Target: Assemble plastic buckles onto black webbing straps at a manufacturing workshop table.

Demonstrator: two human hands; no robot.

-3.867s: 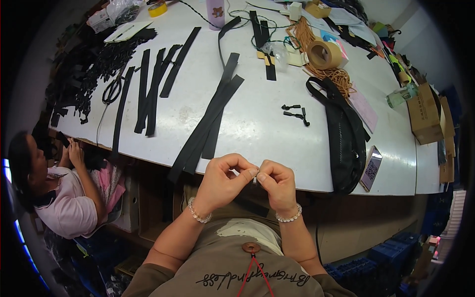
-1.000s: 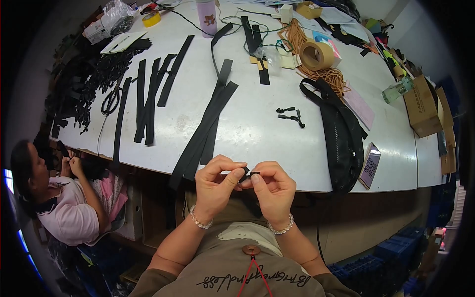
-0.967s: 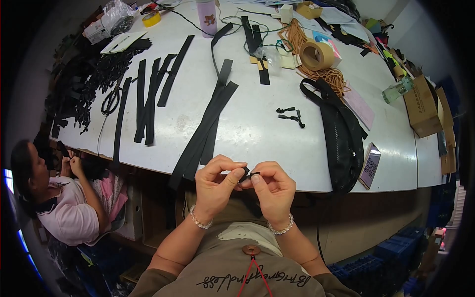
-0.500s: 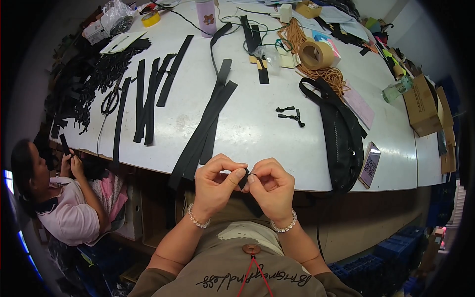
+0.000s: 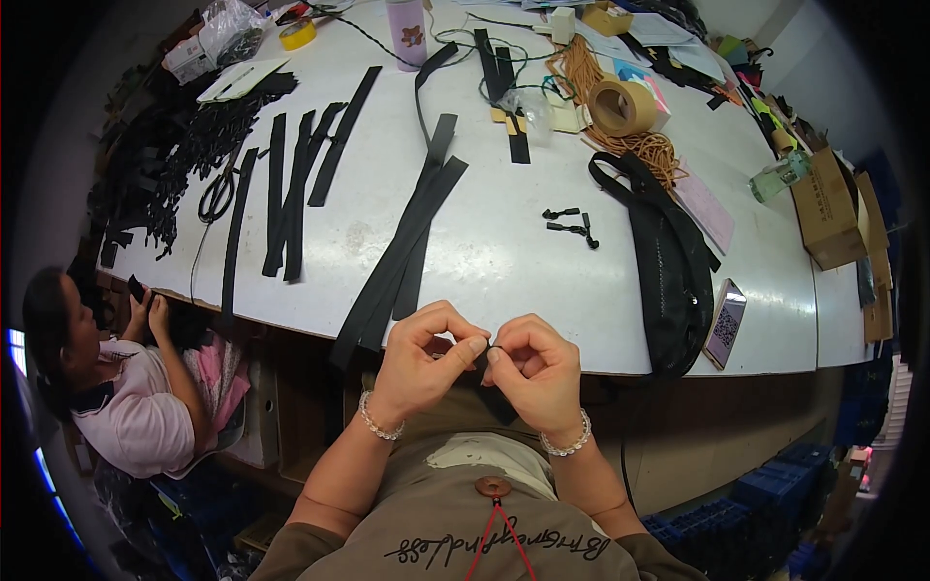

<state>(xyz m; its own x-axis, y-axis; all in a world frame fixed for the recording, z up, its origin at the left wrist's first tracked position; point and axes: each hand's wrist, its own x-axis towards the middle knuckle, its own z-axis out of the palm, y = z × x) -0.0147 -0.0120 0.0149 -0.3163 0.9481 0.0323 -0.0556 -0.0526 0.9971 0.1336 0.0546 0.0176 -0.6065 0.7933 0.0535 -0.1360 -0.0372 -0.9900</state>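
Note:
My left hand [image 5: 432, 354] and my right hand [image 5: 535, 369] meet just off the table's near edge, both with fingers pinched. Between them they grip a black strap [image 5: 497, 405], whose lower end hangs below my right fingers. A small black bit shows at the fingertips; its exact shape is mostly hidden. Left of my hands, several long black strips [image 5: 397, 254] lie crossed and reach over the table edge. Ahead and to the right lie small black cord pieces with dark ends [image 5: 573, 226].
A black bag [image 5: 670, 271] and a phone [image 5: 726, 323] lie at right. Brown cord [image 5: 647, 155], a tape roll [image 5: 621, 107] and a purple bottle [image 5: 407, 37] stand farther back. Scissors [image 5: 217, 197] and more black strips [image 5: 288, 198] are at left. A co-worker [image 5: 136, 387] sits at left holding something black.
My hands have drawn slightly apart, and less of the black piece shows between my fingertips. The co-worker's hands have moved a little right, with the black item tilted differently.

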